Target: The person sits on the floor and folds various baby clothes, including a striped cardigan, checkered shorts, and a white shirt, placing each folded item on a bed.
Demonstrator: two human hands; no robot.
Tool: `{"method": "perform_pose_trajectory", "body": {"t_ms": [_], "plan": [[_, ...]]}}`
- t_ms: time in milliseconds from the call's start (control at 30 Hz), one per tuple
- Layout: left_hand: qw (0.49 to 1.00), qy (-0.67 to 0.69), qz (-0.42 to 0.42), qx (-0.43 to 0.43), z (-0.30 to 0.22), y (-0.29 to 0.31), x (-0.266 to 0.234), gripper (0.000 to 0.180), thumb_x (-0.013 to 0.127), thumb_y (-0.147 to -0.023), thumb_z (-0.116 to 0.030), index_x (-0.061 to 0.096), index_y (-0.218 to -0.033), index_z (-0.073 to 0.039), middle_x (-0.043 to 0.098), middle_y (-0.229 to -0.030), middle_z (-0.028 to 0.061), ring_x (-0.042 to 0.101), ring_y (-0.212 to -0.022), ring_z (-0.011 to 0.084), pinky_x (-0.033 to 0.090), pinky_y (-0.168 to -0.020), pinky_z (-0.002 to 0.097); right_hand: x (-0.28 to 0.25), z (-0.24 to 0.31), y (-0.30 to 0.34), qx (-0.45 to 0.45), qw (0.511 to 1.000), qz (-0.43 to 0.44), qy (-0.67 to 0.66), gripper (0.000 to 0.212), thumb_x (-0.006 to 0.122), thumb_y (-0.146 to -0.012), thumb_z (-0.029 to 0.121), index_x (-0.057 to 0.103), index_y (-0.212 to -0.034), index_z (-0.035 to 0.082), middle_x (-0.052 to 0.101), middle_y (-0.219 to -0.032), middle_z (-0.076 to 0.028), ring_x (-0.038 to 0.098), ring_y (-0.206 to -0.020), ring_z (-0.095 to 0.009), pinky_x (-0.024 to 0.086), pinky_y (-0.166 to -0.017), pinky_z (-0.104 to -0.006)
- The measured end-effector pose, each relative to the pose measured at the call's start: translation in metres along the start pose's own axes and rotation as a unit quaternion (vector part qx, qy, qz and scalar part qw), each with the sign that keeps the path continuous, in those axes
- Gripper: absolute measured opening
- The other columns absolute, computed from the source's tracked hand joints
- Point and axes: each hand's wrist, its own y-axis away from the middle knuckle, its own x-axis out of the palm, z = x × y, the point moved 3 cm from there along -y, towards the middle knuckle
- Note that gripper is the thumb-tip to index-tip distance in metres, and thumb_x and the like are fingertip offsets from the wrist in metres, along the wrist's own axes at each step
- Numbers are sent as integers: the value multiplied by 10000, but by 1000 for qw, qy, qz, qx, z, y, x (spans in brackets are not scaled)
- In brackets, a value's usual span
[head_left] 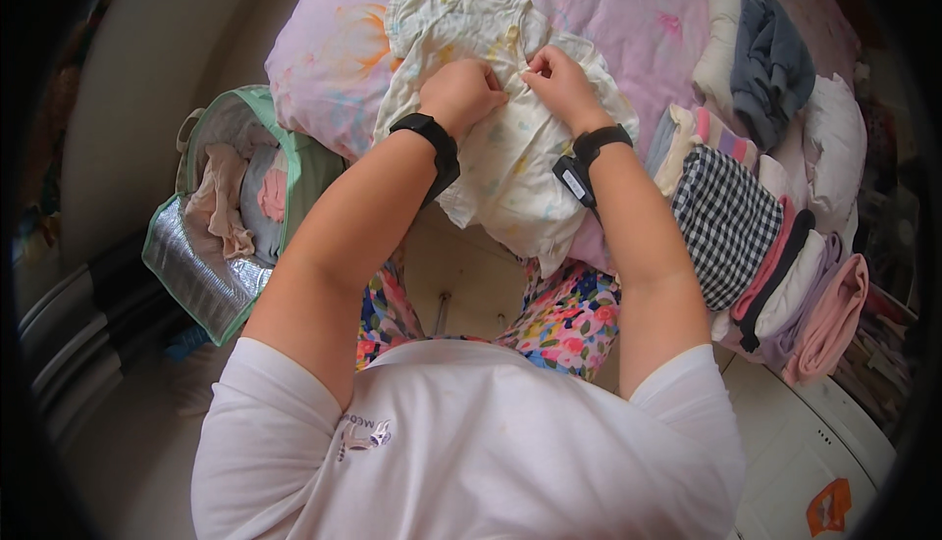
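The left hand (pixel 463 97) and right hand (pixel 559 87), each grip pinching cloth, held a cream printed garment (pixel 510 172), apparently steadying its front atop a floral quilt (pixel 628 20).

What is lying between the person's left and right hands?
In the head view, only the pale printed garment lies between the left hand and right hand.

A soft white cloth garment (pixel 520 172), printed with scattered yellow and pale blue-green motifs, lies spread and rumpled on a pink-lilac floral fabric cover (pixel 628 10). A short sleeve extends at its far left; creases run down its body, and its lower end drapes over the cover's near edge.
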Motion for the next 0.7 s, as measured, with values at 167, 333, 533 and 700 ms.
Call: {"method": "perform_pose_trajectory", "body": {"t_ms": [167, 333, 533, 700], "plan": [[999, 30, 16, 19, 4, -5, -1, 191, 708, -701, -287, 711, -798, -123, 696, -804, 56, 657, -775, 236, 503, -694, 347, -12, 7, -3, 16, 995, 84, -52, 197, 699, -801, 79, 564, -939, 42, 598, -853, -11, 563, -793, -100, 474, -716, -236], [999, 30, 18, 17, 4, -5, 1, 191, 706, -699, -282, 717, -815, -131, 699, -822, 58, 661, -791, 244, 508, -703, 353, -14, 8, -12, 32, 992, 114, -34, 248, 720, -760, 102, 576, -950, 32, 618, -871, -47, 586, -815, -140, 489, -735, -270], [1000, -18, 0, -4, -2, -6, 3, 197, 699, -703, -291, 721, -824, -138, 699, -827, 65, 664, -793, 250, 512, -702, 354, -12, -2, -21, 24, 993, 112, -10, 225, 690, -787, 31, 532, -946, 38, 562, -817, -1, 543, -751, -84, 465, -678, -230], [998, -48, -21, -18, -8, -6, 3, 168, 688, -712, -273, 715, -826, -153, 696, -840, 65, 662, -828, 267, 511, -711, 367, -12, -6, -18, 11, 993, 113, -40, 259, 724, -732, 108, 546, -905, 35, 594, -843, -47, 566, -800, -157, 482, -738, -296]]}}
